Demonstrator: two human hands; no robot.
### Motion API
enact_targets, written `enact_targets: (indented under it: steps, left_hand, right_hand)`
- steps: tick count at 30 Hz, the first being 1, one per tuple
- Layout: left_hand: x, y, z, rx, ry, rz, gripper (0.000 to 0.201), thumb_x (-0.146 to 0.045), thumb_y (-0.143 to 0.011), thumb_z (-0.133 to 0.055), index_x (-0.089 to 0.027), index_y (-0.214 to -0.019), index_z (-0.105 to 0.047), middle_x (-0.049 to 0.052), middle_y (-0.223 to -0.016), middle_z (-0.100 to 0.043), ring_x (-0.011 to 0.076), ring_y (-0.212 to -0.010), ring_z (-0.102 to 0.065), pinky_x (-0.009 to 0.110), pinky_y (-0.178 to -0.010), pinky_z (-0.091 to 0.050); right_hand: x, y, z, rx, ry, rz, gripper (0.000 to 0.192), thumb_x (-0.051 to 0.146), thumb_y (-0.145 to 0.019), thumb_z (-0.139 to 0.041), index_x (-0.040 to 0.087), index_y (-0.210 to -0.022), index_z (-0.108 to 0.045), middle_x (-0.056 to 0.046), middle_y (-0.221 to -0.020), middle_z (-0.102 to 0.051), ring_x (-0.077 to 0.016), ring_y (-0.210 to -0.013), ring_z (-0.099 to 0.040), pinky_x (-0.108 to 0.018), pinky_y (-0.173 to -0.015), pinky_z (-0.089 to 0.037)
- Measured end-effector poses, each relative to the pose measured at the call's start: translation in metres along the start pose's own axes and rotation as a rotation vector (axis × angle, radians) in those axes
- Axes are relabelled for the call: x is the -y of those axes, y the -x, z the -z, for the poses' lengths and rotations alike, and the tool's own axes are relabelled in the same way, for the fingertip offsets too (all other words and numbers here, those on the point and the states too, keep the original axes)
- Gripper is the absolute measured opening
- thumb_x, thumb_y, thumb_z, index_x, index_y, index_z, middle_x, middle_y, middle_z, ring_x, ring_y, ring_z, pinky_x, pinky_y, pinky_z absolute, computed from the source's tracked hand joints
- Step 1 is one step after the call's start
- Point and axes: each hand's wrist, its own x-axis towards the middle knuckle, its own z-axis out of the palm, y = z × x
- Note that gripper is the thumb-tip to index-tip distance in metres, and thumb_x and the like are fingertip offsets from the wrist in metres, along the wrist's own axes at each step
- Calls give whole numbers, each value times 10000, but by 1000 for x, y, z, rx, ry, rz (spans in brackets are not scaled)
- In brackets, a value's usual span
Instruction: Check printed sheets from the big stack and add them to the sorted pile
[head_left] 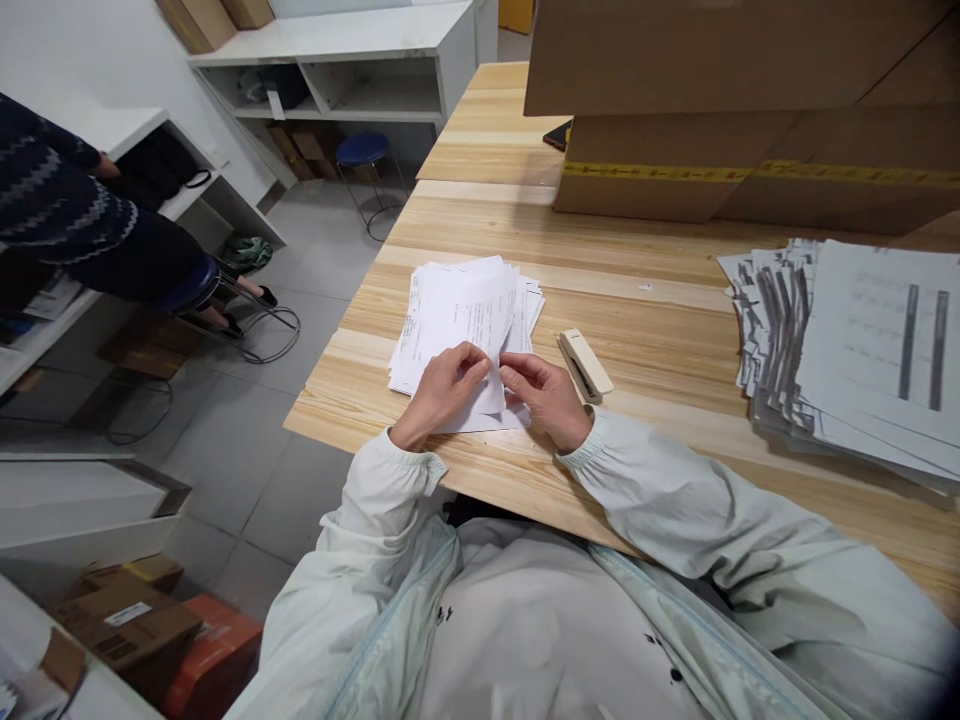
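Wooden desk [660,330], near edge: left hand [439,395] and right hand [547,398] each pinch the top sheet [469,310] of a loose stack [529,300]. Stapler [585,365] lies just right. Fanned papers [862,350] sit at the right edge. Tugging unevenly could crease the sheet or scatter the stack.

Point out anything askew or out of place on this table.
Nothing is damaged or spilled. The small paper stack under the left hand and right hand is fanned unevenly, and the larger pile is splayed. The stapler lies flat beside them.
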Motion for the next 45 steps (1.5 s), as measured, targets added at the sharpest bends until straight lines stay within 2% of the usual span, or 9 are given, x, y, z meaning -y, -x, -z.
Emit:
enact_targets:
  steps: [6,10,13,19,30,37,41,45]
  left_hand:
    - [-1,-1,1,-15,18,20,250,-403,-935,-505,-196,-879,-632,24,-877,-686,166,-818,-602,309,-770,-454]
    - [-6,-1,0,-7,6,20,298,-492,-852,-623,-195,-846,-611,16,-849,-670,159,-783,-581,297,-725,-452]
    - [-6,-1,0,-9,5,28,300,-490,-829,-649,-193,-848,-611,17,-844,-666,157,-780,-577,295,-724,-458]
    - [1,0,4,33,124,7,311,-496,-864,-621,-187,-895,-632,29,-901,-671,158,-834,-600,302,-788,-478]
    - [4,0,4,43,115,12,292,-451,-858,-630,-186,-979,-657,55,-1007,-702,183,-936,-631,332,-881,-500]
    - [-2,3,8,63,132,13,337,-493,-838,-644,-183,-970,-628,60,-987,-679,188,-932,-615,338,-867,-492]
    - [-4,6,9,79,124,-17,349,-433,-784,-702,-188,-1010,-599,69,-1034,-661,197,-985,-600,356,-914,-482]
    - [-2,7,9,82,110,-28,267,-354,-809,-661,-189,-1008,-595,66,-1042,-660,196,-991,-601,359,-923,-476]
  right_hand:
    - [3,2,-2,25,-10,4,400,466,-732,-774,187,-1017,-747,-77,-997,-747,-166,-809,-667,-328,-669,-596]
    - [-1,3,-2,56,18,43,416,388,-707,-798,183,-1061,-723,-57,-919,-739,-149,-761,-654,-318,-692,-581]
    - [-4,3,-1,67,64,79,483,357,-699,-806,190,-1136,-690,-71,-1022,-731,-155,-807,-660,-309,-700,-573]
    - [-3,4,0,83,125,122,529,400,-789,-734,225,-1277,-624,-104,-1233,-675,-140,-794,-656,-313,-691,-589]
    - [-6,3,3,85,157,137,519,470,-844,-659,233,-1305,-617,-106,-1221,-681,-175,-855,-684,-326,-698,-609]
    - [-5,4,4,121,185,160,515,457,-869,-645,229,-1329,-602,-113,-1258,-673,-176,-868,-685,-333,-721,-603]
    - [-4,6,4,144,199,178,465,438,-901,-594,225,-1314,-618,-109,-1285,-661,-177,-913,-676,-330,-731,-600]
    - [-3,6,5,183,197,179,484,425,-889,-611,221,-1329,-610,-111,-1268,-660,-176,-933,-668,-326,-747,-592]
